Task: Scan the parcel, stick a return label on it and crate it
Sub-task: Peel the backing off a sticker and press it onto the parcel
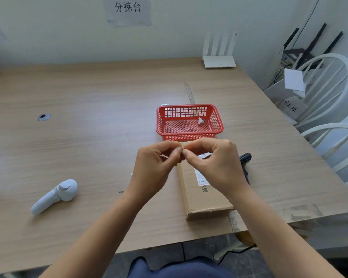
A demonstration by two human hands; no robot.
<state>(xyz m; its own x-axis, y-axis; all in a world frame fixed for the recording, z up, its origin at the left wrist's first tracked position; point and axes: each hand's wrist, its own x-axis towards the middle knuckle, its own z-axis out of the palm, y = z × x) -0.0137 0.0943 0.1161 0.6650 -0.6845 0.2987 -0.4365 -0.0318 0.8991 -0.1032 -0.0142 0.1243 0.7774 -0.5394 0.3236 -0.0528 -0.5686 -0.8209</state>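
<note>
Small parcel-sorting office: wall sign (pixel 127 9) reads "分拣台" (sorting stn), wood worktop (pixel 100 93), wifi router (pixel 219 55), chairs (pixel 329 93), handheld scanner (pixel 245 159).

Wall sheet (pixel 127 11): a paper sheet far beyond the hands, printed "分拣台".
Card (pixel 292 106): far right of the hands, handwritten characters ending in "处理"; the first one is unclear.
Parcel label (pixel 203 177): a white label under the right hand; its print is too small to read.
</note>
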